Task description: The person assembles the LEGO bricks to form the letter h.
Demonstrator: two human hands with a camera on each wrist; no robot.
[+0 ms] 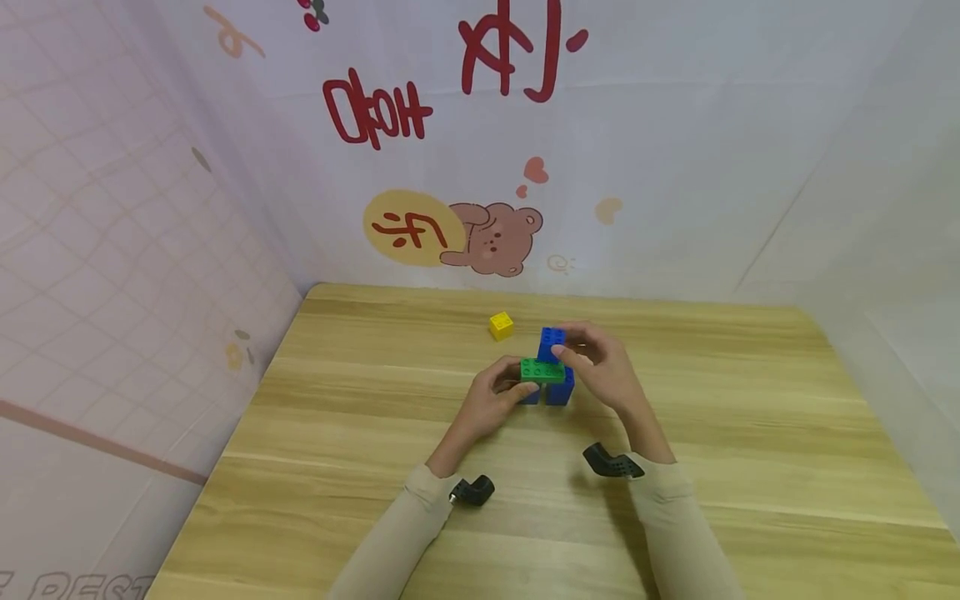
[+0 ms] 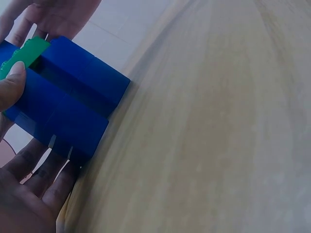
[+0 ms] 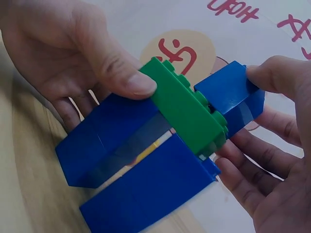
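A green toy building brick bridges two upright columns of blue bricks, the left column and the right column, which stand on the table with a narrow gap between. My left hand grips the left side of this build, thumb across the joint of green brick and left column, fingers behind. With thumb and fingers, my right hand pinches a smaller blue brick at the studs on top of the green one. Whether that brick is fully seated I cannot tell.
Behind the build, a small yellow brick lies on the wooden table. A printed white cloth wall rises along the table's back edge, with another cloth at the left. Each wrist carries a black camera mount.
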